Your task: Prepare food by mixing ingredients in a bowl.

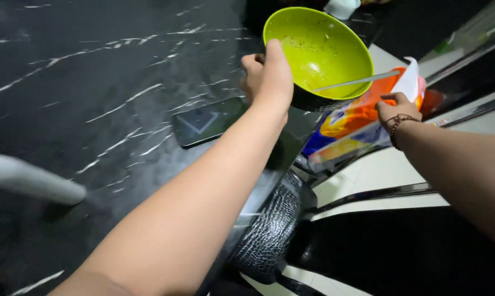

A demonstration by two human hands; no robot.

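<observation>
Surface: black marble-look countertop (94,71) with white veins, glossy, fills the left and centre of the view. Its edge runs diagonally from upper right down toward bottom centre.

Directly on it:
- dark smartphone (209,120), lying flat with its dark screen up, near the counter's edge, just left of the forearm that crosses above it.
- white cylindrical object (31,180) at the far left, blurred, kind unclear; can't tell whether it rests on the top or sits above it.
- small white object (342,7) at the top edge, cropped, kind unclear.

Below the edge: a black croc-textured panel (269,230). Beyond it, white floor (379,167) with black bands.
</observation>
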